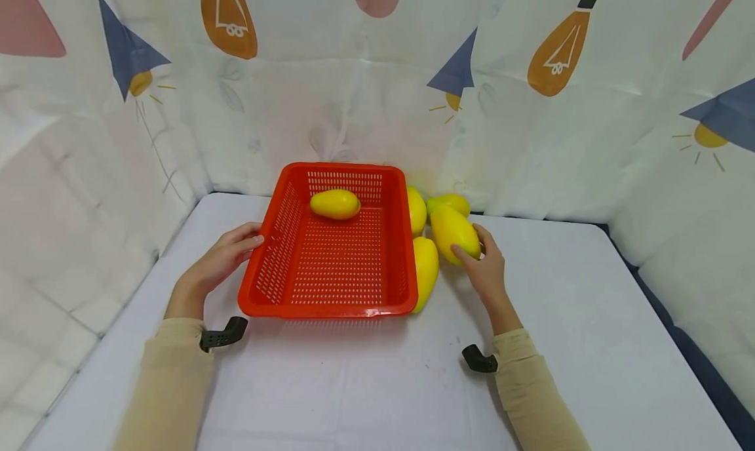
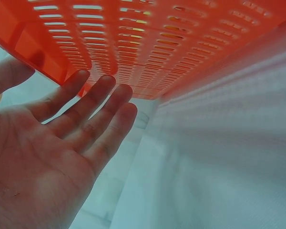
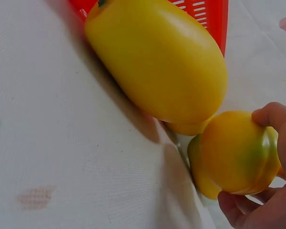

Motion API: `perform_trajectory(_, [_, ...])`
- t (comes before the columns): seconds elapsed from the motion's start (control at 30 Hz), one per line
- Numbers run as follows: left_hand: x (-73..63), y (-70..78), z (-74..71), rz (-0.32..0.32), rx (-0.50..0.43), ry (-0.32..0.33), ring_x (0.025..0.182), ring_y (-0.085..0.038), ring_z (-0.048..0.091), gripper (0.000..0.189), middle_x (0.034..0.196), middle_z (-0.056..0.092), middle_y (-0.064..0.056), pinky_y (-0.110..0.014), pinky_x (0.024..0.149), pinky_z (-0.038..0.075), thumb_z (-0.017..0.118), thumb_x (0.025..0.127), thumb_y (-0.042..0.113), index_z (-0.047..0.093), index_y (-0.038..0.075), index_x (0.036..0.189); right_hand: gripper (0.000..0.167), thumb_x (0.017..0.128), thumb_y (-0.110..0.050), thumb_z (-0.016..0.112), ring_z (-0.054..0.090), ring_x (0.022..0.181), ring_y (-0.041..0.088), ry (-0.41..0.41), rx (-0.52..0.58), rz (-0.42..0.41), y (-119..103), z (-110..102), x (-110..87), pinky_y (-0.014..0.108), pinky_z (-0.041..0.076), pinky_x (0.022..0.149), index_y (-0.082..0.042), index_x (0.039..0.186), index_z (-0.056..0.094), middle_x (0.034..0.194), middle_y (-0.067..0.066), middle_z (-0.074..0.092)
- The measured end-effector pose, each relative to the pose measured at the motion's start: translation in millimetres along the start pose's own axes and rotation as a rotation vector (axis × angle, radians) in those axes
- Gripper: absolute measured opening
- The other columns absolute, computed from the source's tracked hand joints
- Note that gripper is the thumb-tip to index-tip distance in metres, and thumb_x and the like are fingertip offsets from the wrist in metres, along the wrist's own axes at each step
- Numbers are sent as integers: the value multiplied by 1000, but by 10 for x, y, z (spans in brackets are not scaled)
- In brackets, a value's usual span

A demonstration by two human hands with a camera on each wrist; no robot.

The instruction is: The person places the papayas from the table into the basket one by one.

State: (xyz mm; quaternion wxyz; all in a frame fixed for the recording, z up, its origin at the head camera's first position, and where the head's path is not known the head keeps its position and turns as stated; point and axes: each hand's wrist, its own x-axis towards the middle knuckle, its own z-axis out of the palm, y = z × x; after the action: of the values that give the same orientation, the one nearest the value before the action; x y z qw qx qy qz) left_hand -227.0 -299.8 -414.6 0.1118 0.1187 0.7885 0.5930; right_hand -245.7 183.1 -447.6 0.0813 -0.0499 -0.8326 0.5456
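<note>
A red plastic basket (image 1: pixel 330 257) with slotted walls stands on the table, with one yellow mango (image 1: pixel 335 204) lying inside near its back. My left hand (image 1: pixel 227 254) is at the basket's left rim. In the left wrist view, its fingers (image 2: pixel 102 90) extend nearly straight along the outer wall. To the right of the basket, my right hand (image 1: pixel 485 264) grips a yellow mango (image 1: pixel 453 231) between thumb and fingers. A green tinge shows on the held mango (image 3: pixel 238 152) in the right wrist view. Another mango (image 1: pixel 426 274) sits against the basket's right side.
Behind the held fruit are two more mangoes, one by the basket (image 1: pixel 416 210) and one farther right (image 1: pixel 451 202). A white cloth covers the table (image 1: pixel 377 385). A patterned curtain (image 1: pixel 366 97) hangs along the back edge. Black wrist mounts (image 1: pixel 224 333) are on both forearms.
</note>
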Motion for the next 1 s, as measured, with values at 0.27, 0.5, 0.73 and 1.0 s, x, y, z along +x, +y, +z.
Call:
perform_trajectory(0.27, [-7,-4,-3,0,-4,3,108,-4,52,47,119,53,5,-12,92,43,40,104,34,40,0,136,71,86,-39,71,45,127,25,-2,22,-25,-90,-19,-22,44,44,98,-22,147,38,145,2,46])
perform_trajectory(0.5, [-19,3,-1,1,6,5,108,-4,52,47,119,53,5,-12,91,43,40,104,34,40,0,137,70,86,-40,71,45,126,23,1,19,-29,-132,-20,-27,42,44,99,-26,146,39,145,-1,46])
perform_trajectory(0.73, [-16,10,1,8,5,4,107,-4,53,46,118,53,4,-11,91,43,40,104,33,40,0,135,70,86,-42,71,46,124,22,-5,21,-39,-160,-25,-30,41,44,96,-28,146,39,145,0,46])
perform_trajectory(1.0, [-6,21,5,-9,10,4,109,-5,51,47,119,52,4,-11,92,42,41,103,34,40,0,136,68,87,-42,69,46,122,24,-12,19,-48,-163,-35,-29,41,45,97,-28,146,39,144,0,46])
